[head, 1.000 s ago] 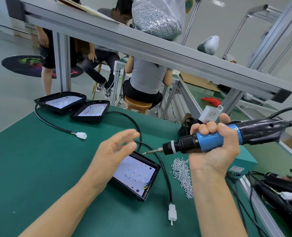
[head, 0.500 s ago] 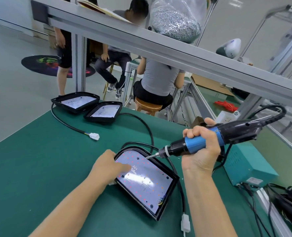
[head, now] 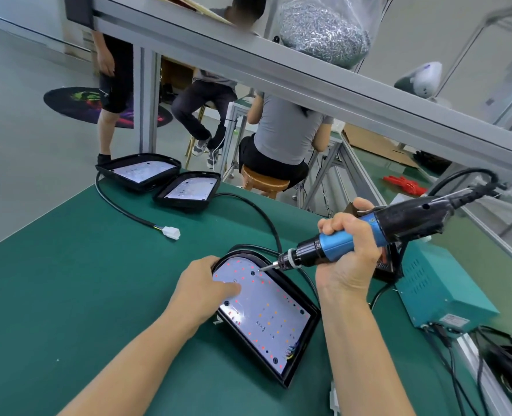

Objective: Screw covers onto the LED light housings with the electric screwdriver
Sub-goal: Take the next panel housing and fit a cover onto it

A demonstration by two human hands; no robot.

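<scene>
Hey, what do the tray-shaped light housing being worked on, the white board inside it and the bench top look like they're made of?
The housing looks like black moulded plastic or coated metal, semi-gloss with rounded edges; the picture cannot settle which. The board inside looks like a glossy white-coated circuit board, judging by its glare and its rows of small red and orange dots. The bench top seems to be a matte green rubbery mat with no shine.

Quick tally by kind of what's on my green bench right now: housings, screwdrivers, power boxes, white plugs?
LED light housings: 3, one under the hands, two at the far edge
Electric screwdriver: 1, gripped by the right hand
Teal power box: 1
White plugs: 2, one far, one at the near edge
Total: 7
</scene>
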